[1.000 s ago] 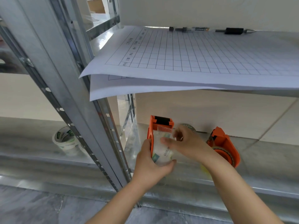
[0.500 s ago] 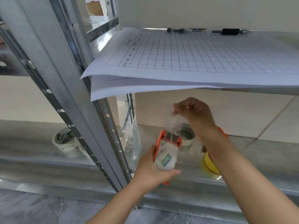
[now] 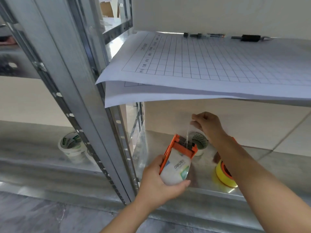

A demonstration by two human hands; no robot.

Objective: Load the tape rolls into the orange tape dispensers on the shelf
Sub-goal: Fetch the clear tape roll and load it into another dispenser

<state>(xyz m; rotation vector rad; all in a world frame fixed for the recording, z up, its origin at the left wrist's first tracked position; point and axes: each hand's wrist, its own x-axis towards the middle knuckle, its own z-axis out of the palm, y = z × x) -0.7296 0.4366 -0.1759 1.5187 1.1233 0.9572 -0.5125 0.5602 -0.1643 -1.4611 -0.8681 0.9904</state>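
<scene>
1. Head view: a white, green-printed tape roll (image 3: 72, 147) sits on the grey metal shelf (image 3: 33, 148), left of the upright.
2. The left hand (image 3: 159, 184) holds the orange plastic tape dispenser (image 3: 178, 147) over the shelf edge, fingers curled round the clear labelled tape roll (image 3: 175, 167) seated inside.
3. The right hand (image 3: 208, 125) pinches the transparent tape strip (image 3: 188, 133) between thumb and fingertips, lifted above the black toothed blade (image 3: 184, 143); keeping it taut, centred and untwisted should let it seat cleanly.
4. A yellow tape roll (image 3: 223, 176) lies beneath the right forearm.
</scene>
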